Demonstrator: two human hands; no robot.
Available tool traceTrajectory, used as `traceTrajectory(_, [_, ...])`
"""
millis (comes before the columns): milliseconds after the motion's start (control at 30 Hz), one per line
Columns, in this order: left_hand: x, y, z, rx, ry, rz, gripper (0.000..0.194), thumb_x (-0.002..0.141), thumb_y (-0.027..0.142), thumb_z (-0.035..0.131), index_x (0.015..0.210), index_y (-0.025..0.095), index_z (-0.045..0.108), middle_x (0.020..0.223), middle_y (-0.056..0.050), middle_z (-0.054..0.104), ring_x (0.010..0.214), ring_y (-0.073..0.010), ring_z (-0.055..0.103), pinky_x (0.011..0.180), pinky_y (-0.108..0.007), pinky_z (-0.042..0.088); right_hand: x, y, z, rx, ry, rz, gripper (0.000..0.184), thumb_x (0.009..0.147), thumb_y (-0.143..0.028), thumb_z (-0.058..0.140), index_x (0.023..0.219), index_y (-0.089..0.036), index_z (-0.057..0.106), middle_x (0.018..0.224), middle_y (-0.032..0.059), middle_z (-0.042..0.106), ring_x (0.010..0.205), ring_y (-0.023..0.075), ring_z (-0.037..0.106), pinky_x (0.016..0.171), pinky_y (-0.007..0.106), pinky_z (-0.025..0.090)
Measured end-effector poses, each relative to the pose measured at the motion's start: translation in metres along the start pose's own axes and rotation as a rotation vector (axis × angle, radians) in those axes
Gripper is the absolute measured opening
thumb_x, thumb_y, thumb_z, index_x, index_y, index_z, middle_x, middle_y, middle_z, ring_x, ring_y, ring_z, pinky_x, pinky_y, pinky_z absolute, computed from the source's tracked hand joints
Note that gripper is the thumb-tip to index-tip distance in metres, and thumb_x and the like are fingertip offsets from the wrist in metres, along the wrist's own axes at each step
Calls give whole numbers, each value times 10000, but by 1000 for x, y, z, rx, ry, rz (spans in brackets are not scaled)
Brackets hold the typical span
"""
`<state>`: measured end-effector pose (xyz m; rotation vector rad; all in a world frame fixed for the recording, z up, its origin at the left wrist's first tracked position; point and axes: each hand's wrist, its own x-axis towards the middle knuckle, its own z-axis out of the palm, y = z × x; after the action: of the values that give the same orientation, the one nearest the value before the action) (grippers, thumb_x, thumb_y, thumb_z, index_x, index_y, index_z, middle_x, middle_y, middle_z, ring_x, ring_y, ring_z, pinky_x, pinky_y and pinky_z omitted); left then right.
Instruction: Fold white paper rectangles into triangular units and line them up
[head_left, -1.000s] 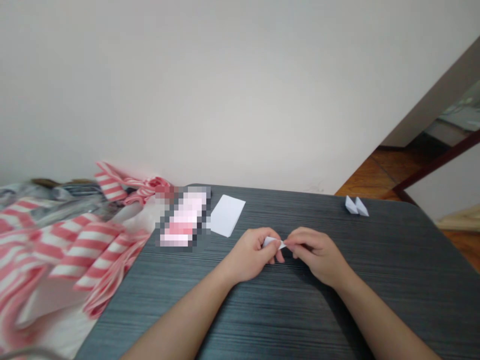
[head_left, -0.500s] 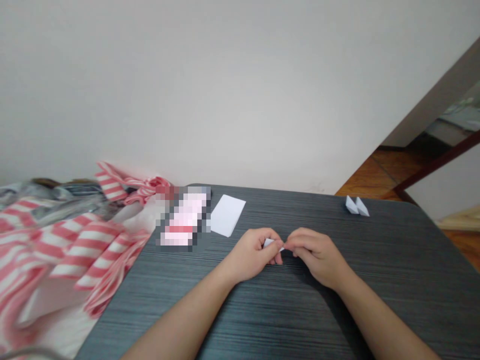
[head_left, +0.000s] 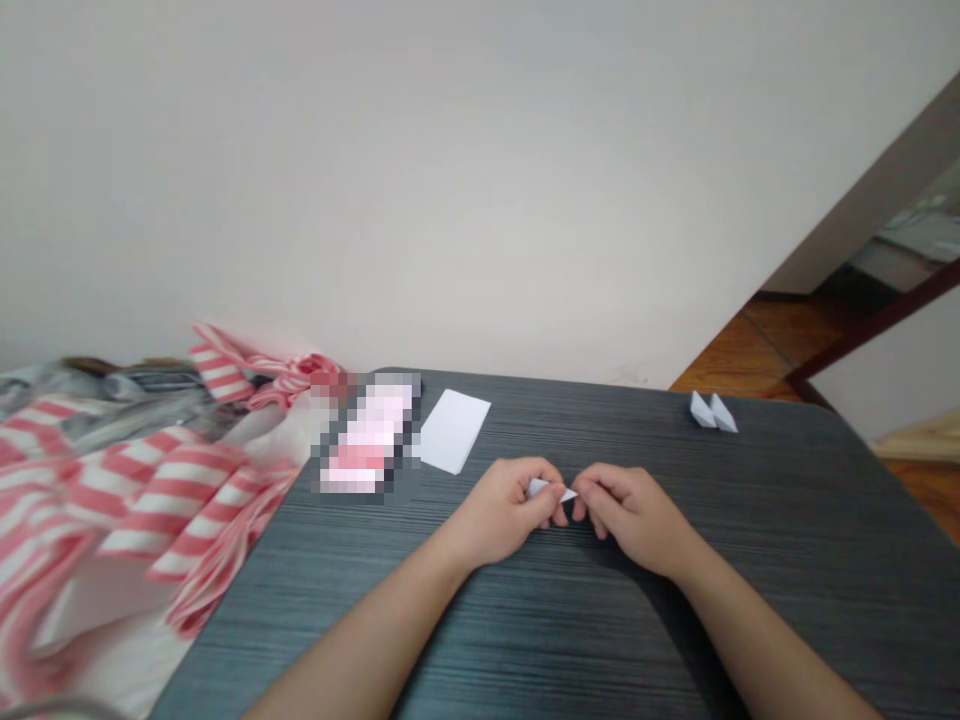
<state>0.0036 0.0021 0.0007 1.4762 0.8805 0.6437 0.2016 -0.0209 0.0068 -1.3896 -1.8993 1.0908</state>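
Note:
My left hand (head_left: 510, 510) is closed around a small piece of folded white paper (head_left: 538, 488), with the thumb pressed on top. A pointed white tip of it sticks out on the right. My right hand (head_left: 637, 515) pinches at that tip with thumb and forefinger, its other fingers curled below. Most of the paper is hidden by my left fingers. Both hands are just above the middle of the dark wood-grained table (head_left: 525, 630). Beyond my left hand lies a small stack of white paper sheets (head_left: 454, 430).
Two small folded white paper pieces (head_left: 712, 412) stand side by side near the table's far right. A blurred-out pink and white object (head_left: 371, 430) lies left of the sheets. Red-and-white striped cloth (head_left: 180, 485) is heaped beside the table's left edge. Behind it rises a pale wall (head_left: 480, 200).
My right hand has turned slightly and its lower fingers now show more. More of the paper's pointed tip is visible between the hands. My left hand has hardly moved.

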Motion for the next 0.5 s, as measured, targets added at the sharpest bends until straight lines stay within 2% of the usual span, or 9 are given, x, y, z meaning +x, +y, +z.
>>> traceTrajectory(267, [0, -1, 1, 113, 7, 22, 214, 900, 297, 541, 803, 152, 665, 723, -39, 715, 616, -117, 604, 588, -203, 444, 1, 3, 1, -51, -21, -78, 208, 901, -184, 524, 710, -179, 608, 606, -28, 598, 512, 100, 537, 516, 198, 394])
traceTrajectory(500, [0, -1, 1, 111, 0, 14, 229, 910, 326, 537, 822, 157, 665, 727, -41, 727, 616, -122, 615, 584, -208, 444, 1, 1, -1, -119, 5, -149, 219, 904, -177, 531, 698, -182, 603, 584, -33, 575, 523, 103, 517, 550, 210, 379])
